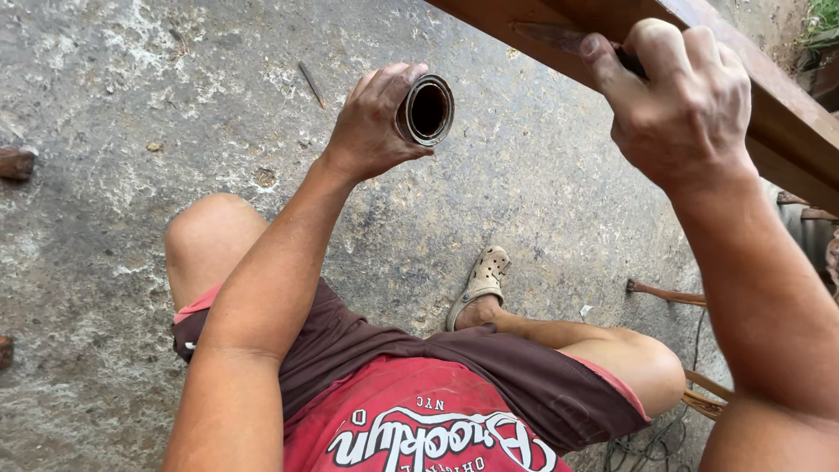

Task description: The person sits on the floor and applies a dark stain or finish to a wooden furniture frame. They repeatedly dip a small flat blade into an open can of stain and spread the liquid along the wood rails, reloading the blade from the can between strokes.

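Observation:
My left hand [371, 127] grips a small round tin can [426, 110] with a dark inside, its open mouth turned toward me. My right hand [682, 100] is closed around a thin brush handle [559, 37] and presses it against a long reddish-brown wooden beam [786, 122] that runs across the upper right. The brush's bristles are hidden behind my fingers. Both arms reach out above my knees and a beige clog [481, 284] on my right foot.
Rough grey concrete floor [131, 131] lies below. A nail-like stick [311, 85] lies on it at top centre. Wooden pieces [666, 294] and a tangle of cord [647, 446] sit at lower right. Rusty bits [16, 163] rest at the left edge.

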